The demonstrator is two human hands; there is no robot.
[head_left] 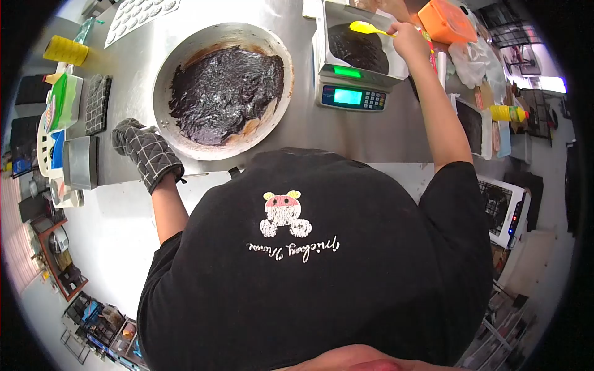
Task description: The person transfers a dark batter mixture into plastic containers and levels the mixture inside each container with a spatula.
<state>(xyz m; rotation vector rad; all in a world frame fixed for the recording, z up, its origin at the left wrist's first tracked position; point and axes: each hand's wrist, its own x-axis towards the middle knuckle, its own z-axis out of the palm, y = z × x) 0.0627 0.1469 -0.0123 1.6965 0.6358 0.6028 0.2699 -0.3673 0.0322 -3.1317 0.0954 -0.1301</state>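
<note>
A dark, checked oven mitt covers my left hand (147, 151), which rests at the left rim of a wide metal bowl (162, 123). The mitt hides the fingers, and I cannot tell whether they grip the bowl. Thick, glossy dark-brown batter (226, 93) fills much of the bowl, with smears up its wall. My bare right hand (409, 44) is closed around the handle of a yellow spatula (366, 28). The spatula's blade is over a rectangular pan (396, 79) holding a smooth layer of dark batter (356, 49). Beneath the pan is a digital scale (351, 97) with a lit green display.
At the left stand a yellow roll (65, 51), a second checked mitt (98, 104), a green-lidded container (64, 102) and a grey tin (80, 162). To the right are an orange box (447, 21), plastic bags (468, 62) and another pan of dark batter (471, 127).
</note>
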